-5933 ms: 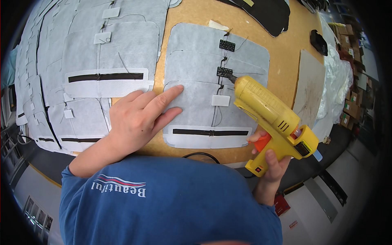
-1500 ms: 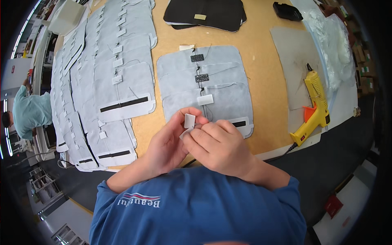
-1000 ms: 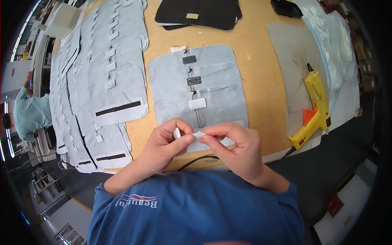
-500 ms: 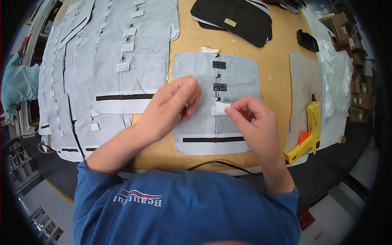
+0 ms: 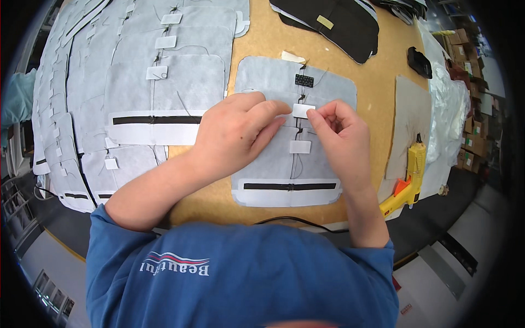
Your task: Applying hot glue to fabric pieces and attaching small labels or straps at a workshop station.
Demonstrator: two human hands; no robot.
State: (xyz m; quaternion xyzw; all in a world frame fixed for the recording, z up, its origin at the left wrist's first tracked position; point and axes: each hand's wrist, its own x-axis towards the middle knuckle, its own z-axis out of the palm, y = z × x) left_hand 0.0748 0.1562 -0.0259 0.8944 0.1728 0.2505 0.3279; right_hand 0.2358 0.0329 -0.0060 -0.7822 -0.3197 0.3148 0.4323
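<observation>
A grey fabric panel point(image 5: 322, 161) lies flat in front of me, with thin wires down its middle and a black strip point(image 5: 265, 186) across a white band near its front edge. Between the thumb and index finger of my right hand point(image 5: 347, 134) is the right edge of a small white patch point(image 5: 301, 111), at the panel's middle. My left hand point(image 5: 232, 131) hovers over the panel's left side, index finger stretched toward the patch and thumb apart from it. Another white patch point(image 5: 299, 147) lies nearer to me. Farther off, a dotted black patch point(image 5: 304, 81) sits on the wire line.
Several similar grey panels point(image 5: 191, 90) overlap on the left. A yellow glue gun point(image 5: 415, 164) lies on the right beside a grey-beige sheet point(image 5: 407, 120). Black panels point(image 5: 353, 30), a black plastic piece point(image 5: 419, 63) and clear plastic bags point(image 5: 451, 90) are farther back. A person's teal garment point(image 5: 19, 98) shows far left.
My right hand has moved away from me, leaving one white patch on the panel and holding another where a dotted black patch showed. My left hand has uncurled, index finger reaching toward it.
</observation>
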